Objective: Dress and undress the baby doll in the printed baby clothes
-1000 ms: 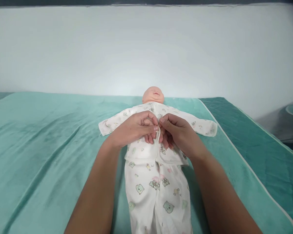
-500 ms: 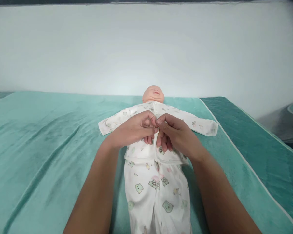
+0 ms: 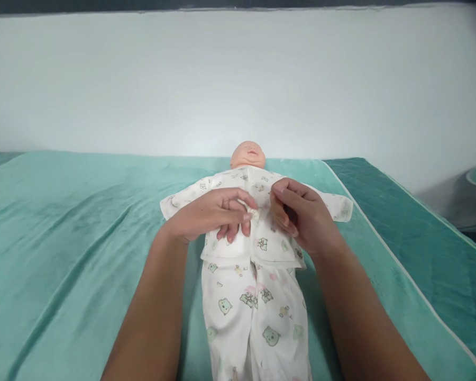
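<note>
A baby doll (image 3: 248,154) lies on its back, dressed in a white jacket (image 3: 262,244) and white trousers (image 3: 238,317) printed with small bears. My left hand (image 3: 218,211) rests over the jacket's front, its fingers apart. Its thumb and index tips are beside a small pale fastening (image 3: 255,214) on the front opening. Above the other side of the chest is my right hand (image 3: 301,211), off the cloth. Its thumb lies against the bent index finger and the other fingers curl loosely, with nothing visible in them.
A light green sheet (image 3: 83,254) with folds on the left lies under the doll. A darker green quilted cover (image 3: 420,238) shows on the right past a pale edging. The white wall (image 3: 238,79) rises just behind the doll's head.
Both hands were together pinching the jacket's front edges. My right hand has let go and moved right and up, away from my left. The left fingers have loosened and stayed near the opening.
</note>
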`<state>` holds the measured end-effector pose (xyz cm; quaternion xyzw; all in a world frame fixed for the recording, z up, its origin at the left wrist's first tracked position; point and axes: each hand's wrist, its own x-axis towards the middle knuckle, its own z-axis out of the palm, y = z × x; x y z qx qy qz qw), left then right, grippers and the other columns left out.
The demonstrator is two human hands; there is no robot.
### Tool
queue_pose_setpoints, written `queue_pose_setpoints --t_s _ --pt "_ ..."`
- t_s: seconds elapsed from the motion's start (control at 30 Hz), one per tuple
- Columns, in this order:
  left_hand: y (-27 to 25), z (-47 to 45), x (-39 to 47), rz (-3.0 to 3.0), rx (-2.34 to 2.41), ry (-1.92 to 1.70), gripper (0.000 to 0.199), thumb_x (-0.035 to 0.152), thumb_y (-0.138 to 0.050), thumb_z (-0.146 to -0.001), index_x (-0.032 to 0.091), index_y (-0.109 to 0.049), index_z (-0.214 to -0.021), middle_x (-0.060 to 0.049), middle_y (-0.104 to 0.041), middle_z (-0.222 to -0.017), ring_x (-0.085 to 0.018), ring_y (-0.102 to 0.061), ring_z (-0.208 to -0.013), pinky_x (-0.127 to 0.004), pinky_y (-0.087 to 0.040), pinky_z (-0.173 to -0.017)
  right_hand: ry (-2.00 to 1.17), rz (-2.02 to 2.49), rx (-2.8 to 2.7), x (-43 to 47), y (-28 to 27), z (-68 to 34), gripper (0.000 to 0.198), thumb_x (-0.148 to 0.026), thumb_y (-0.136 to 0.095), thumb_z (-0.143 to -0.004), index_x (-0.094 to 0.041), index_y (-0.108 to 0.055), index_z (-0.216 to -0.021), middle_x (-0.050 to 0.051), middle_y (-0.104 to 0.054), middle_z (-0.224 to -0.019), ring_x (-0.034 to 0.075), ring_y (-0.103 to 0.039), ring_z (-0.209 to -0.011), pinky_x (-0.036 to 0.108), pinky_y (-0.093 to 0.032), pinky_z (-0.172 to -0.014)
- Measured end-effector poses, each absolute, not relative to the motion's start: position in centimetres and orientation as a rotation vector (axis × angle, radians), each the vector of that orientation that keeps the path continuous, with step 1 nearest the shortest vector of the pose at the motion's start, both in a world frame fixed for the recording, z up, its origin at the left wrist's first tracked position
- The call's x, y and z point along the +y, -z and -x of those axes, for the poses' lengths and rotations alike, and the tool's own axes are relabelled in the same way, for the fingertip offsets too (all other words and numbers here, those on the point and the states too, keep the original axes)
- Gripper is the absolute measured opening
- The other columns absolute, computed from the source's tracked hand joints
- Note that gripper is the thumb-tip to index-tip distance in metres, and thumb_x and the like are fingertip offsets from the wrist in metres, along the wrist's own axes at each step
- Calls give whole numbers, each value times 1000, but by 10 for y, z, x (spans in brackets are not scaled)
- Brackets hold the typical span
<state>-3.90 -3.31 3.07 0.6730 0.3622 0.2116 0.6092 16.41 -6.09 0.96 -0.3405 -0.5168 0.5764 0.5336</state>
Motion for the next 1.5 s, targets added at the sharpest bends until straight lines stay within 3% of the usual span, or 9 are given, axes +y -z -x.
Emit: queue_pose_setpoints --t_s 0.1,0.2,0.3,0.4,0.57,0.8,1.1,1.5 --pt "-22 38 -24 -1455 1007 -941 17 30 -58 -85 20 -59 -99 -1 -68 -76 -10 -60 -56 -22 -44 -49 -1078 896 -1143 -57 -6 -164 20 -36 -62 -89 -23 -56 -75 -2 -61 -65 11 -54 -50 23 -42 -44" --pt "-9 37 -12 -1403 1249 -1347 10 30 -56 -87 21 -56 -91 -2 -69 -82 -14 -65 -74 -25 -50 -61 -785 1001 -1212 -54 1 -160 14 -36 -58 -91 -25 -64 -85 3 -71 -97 20 -67 -93 34 -57 -77" --pt "2 31 -6 -1548 1330 -1482 18 36 -50 -92 21 -60 -94 -4 -71 -99 -18 -65 -99 -29 -53 -81 -623 1024 -1433 -50 9 -154 19 -36 -55 -92 -29 -69 -103 3 -68 -124 24 -59 -122 45 -46 -106" --pt "5 22 -6 -1831 1223 -1407 32 41 -41 -98 22 -64 -111 -5 -67 -125 -19 -58 -120 -34 -44 -105 -530 1054 -1635 -47 17 -150 30 -37 -56 -92 -29 -67 -119 3 -61 -138 25 -50 -134 47 -35 -116" --pt "0 11 -3 -2152 1043 -1077 42 40 -32 -102 24 -60 -130 -3 -55 -145 -18 -41 -141 -35 -30 -118 -491 1124 -1763 -44 19 -149 42 -38 -50 -95 -24 -58 -134 7 -54 -145 24 -43 -139 46 -31 -119" --pt "2 11 3 -2109 1170 -1050 45 42 -34 -102 22 -59 -133 -4 -58 -143 -20 -48 -135 -36 -34 -116 -454 1248 -1795 -32 20 -150 47 -45 -47 -95 -23 -55 -136 9 -54 -144 27 -45 -137 51 -32 -116" --pt "3 10 0 -2059 1204 -1049 42 41 -37 -100 24 -58 -132 -3 -57 -144 -21 -47 -135 -37 -35 -115 -456 1279 -1757 -17 19 -153 34 -43 -45 -95 -25 -62 -119 7 -62 -131 28 -51 -125 49 -38 -108" --pt "8 10 2 -1995 1205 -1099 41 42 -41 -98 24 -61 -129 -4 -61 -139 -22 -53 -129 -38 -39 -110 -712 1216 -1663 -14 17 -162 37 -44 -54 -90 -28 -62 -123 4 -58 -140 25 -47 -133 48 -35 -113"
